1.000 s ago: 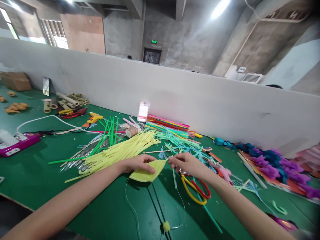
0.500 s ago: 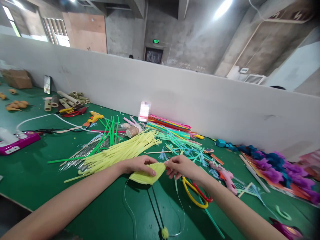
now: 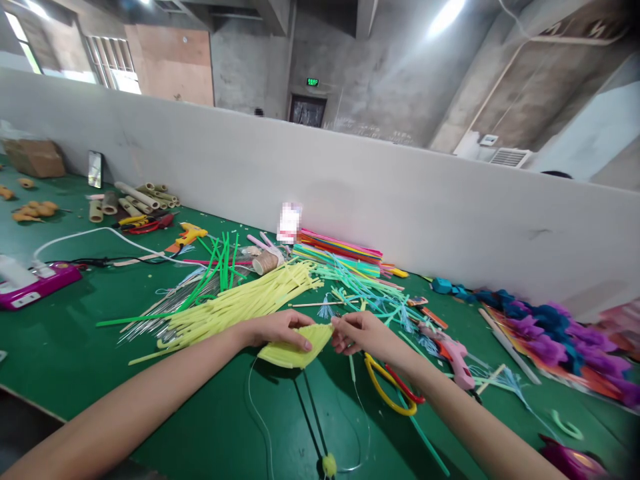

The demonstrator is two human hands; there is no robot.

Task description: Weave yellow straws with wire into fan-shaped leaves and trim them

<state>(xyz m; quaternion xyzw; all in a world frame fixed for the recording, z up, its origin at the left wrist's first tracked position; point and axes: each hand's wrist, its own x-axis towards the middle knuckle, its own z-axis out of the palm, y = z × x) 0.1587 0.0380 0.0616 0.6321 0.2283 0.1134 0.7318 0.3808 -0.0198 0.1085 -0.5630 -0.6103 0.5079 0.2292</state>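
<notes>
A flat, wedge-shaped yellow piece (image 3: 286,355), which looks built from pipe cleaners laid side by side, is held above the green table. My left hand (image 3: 280,329) grips it from the far side, thumb lying across its top. Fingers of my right hand (image 3: 359,331) are closed in a pinch at its pointed right corner; whether they also hold a thread there is too small to tell. A thin pale cord (image 3: 261,413) hangs below the piece. Two dark strands run down to a small yellow ball (image 3: 329,465) near the front edge of view.
Yellow pipe cleaners (image 3: 240,303) lie beyond my left hand, with green stems (image 3: 223,263) behind. Yellow and red loops (image 3: 390,390) sit beside my right forearm. A pink glue gun (image 3: 456,360) and purple flowers (image 3: 555,340) are rightward; a purple power strip (image 3: 43,287) is far left.
My right hand has shifted very slightly to the right at the piece's corner. The yellow piece and my left hand stay nearly where they were.
</notes>
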